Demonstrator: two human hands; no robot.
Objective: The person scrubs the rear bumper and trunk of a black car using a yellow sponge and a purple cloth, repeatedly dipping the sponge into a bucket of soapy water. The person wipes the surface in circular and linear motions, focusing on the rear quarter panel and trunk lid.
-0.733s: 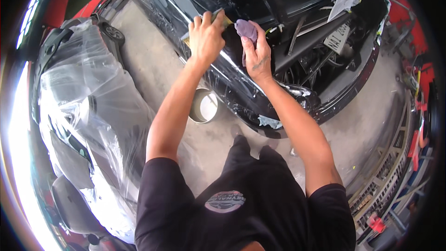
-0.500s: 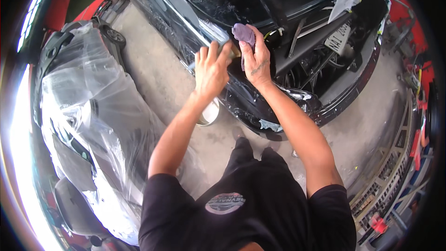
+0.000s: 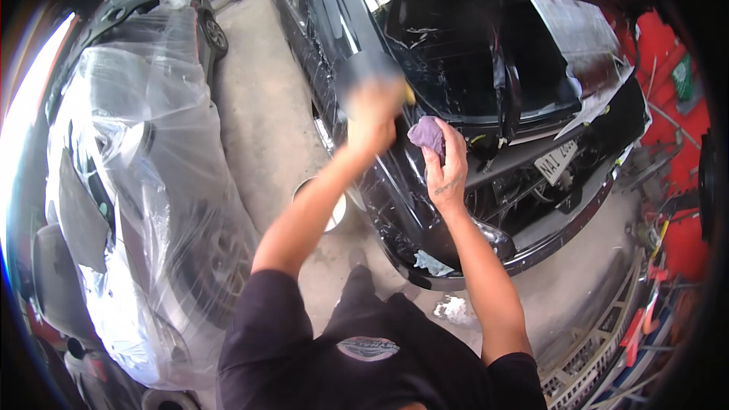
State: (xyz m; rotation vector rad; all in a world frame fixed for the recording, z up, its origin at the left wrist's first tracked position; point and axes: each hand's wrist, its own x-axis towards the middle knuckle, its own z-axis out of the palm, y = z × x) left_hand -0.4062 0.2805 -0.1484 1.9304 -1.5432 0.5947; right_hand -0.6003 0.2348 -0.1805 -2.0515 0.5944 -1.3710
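Observation:
My right hand (image 3: 448,167) grips a bunched purple cloth (image 3: 427,135) between thumb and fingers, beside the rear corner of a black car (image 3: 391,182). To its left, my left hand (image 3: 373,110) is over the car's rear side panel, its fingers smeared by motion. A blurred dark grey patch lies at its fingertips, and a small yellow piece (image 3: 410,96) shows at its side; I cannot tell whether the hand holds either. Streaks and whitish specks mark the panel.
A white bucket (image 3: 336,214) stands on the floor by the black car. At left, clear plastic sheeting (image 3: 144,129) drapes another vehicle. Silver-grey sheeting (image 3: 581,38) hangs from the black car's rear. Grille-like parts (image 3: 588,364) lie at lower right.
My view has shifted, so the black car's roof and rear window show more fully. Both hands appear lower in view. My left hand has become blurred; the purple cloth stays in my right hand.

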